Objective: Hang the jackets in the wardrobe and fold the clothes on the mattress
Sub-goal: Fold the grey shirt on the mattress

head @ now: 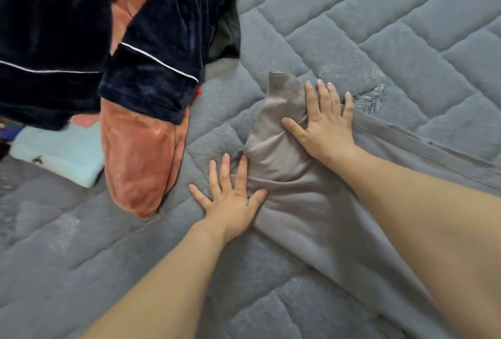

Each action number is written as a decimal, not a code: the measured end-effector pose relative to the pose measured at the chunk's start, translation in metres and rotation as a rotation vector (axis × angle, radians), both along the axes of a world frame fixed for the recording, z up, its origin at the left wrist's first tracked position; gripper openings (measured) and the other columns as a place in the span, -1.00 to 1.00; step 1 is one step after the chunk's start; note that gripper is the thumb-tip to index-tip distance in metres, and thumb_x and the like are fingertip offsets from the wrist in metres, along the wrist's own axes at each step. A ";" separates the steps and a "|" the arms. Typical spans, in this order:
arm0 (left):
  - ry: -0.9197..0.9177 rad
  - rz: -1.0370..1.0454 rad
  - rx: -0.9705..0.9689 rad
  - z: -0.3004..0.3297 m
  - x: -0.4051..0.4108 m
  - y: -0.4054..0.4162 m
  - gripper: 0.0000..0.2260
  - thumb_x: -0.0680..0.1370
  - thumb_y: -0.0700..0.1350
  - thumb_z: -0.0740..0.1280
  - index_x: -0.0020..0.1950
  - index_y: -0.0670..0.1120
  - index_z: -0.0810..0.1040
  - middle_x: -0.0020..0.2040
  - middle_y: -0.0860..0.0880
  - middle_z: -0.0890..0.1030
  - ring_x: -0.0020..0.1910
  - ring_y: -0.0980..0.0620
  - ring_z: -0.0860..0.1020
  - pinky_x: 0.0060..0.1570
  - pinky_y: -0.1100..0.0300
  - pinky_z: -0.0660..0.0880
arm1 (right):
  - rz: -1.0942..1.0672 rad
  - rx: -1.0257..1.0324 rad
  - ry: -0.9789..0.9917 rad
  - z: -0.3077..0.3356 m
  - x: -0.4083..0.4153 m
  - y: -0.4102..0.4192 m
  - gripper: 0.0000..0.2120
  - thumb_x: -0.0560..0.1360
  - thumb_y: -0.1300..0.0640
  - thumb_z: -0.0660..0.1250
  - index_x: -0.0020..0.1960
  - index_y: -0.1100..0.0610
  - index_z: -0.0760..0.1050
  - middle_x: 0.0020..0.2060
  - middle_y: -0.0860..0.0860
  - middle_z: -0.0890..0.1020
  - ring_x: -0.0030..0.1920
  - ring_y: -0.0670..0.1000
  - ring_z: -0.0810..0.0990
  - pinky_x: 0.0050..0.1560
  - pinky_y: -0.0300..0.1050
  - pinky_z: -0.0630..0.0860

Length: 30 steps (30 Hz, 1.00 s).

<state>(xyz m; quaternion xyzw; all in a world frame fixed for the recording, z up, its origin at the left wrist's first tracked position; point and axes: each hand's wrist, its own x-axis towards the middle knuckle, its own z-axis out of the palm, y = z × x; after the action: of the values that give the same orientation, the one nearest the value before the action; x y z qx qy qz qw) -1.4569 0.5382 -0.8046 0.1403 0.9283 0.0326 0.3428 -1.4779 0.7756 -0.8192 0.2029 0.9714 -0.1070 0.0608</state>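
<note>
A taupe-grey garment [273,154] lies spread on the grey quilted mattress [379,26], running from the middle down to the lower right. My left hand [230,197] lies flat with spread fingers on its left edge, partly on the mattress. My right hand [325,119] presses flat on the garment's upper, narrower end. Both hands have straight fingers and grip nothing.
A dark navy velvet garment with white piping [151,48] is heaped at the upper left over a rust-orange velvet piece [138,165]. A pale blue folded cloth [62,154] lies at the left edge. Bare mattress shows at the upper right and bottom left.
</note>
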 end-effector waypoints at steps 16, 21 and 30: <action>-0.042 -0.019 0.082 -0.003 -0.009 -0.001 -0.30 0.56 0.39 0.00 0.50 0.28 -0.40 0.46 0.11 -0.56 0.42 -0.03 -0.59 0.22 -0.43 -0.50 | 0.175 0.010 0.381 -0.005 -0.031 0.005 -0.58 0.53 -0.17 0.21 0.03 0.20 0.45 0.05 0.21 0.51 0.09 0.24 0.46 0.17 0.12 0.29; 0.056 0.093 0.228 0.002 -0.010 -0.004 -0.31 0.52 0.35 0.20 0.54 0.24 -0.04 0.59 0.07 -0.22 0.54 -0.03 -0.35 0.30 -0.42 -0.42 | -0.070 -0.377 0.462 0.034 -0.007 -0.020 -0.68 0.46 0.11 0.29 0.14 0.25 0.38 -0.03 0.26 0.58 0.00 0.29 0.54 0.00 0.12 0.41; -0.094 0.513 0.708 0.103 -0.004 -0.013 -0.83 0.50 -0.12 0.35 0.02 -0.17 0.63 -0.05 -0.14 0.67 -0.02 -0.11 0.63 -0.02 0.09 0.54 | -0.462 -0.969 0.514 0.171 0.025 -0.047 -0.90 0.31 0.28 0.24 -0.25 0.10 0.45 -0.38 0.02 0.45 -0.29 0.00 0.42 -0.33 -0.15 0.33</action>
<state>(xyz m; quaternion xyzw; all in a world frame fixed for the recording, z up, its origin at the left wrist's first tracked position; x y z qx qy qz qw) -1.4608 0.5256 -0.7017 0.0123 0.8482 0.4392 0.2960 -1.4532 0.7290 -0.6485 0.3257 0.7262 -0.5943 -0.1158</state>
